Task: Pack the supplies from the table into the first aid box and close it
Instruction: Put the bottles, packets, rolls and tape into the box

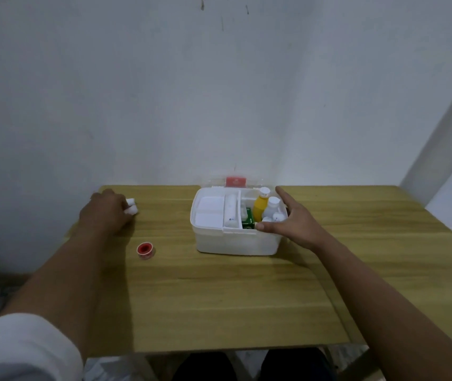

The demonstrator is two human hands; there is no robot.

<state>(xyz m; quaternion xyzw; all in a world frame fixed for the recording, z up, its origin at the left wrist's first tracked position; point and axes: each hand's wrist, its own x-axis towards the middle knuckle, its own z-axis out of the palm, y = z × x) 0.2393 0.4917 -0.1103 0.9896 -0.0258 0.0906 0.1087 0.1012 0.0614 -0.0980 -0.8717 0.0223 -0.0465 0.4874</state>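
Pale plaster wall backs a wooden surface (pixel 219 292) carrying an open white first aid box (pixel 236 243). Right hand (pixel 293 221) rests spread and released against the box's right rim, beside a yellow bottle (pixel 260 209) and white bottles (pixel 272 206) inside. Left hand (pixel 104 213), its grip curled around small white rolls (pixel 132 207), sits far left; a red tape roll (pixel 145 250) lies just nearer the person. No writing is legible.

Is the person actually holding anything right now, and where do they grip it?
The left hand closes on small white rolls, gripped at their near ends. The right hand rests open on the first aid box rim, holding nothing.
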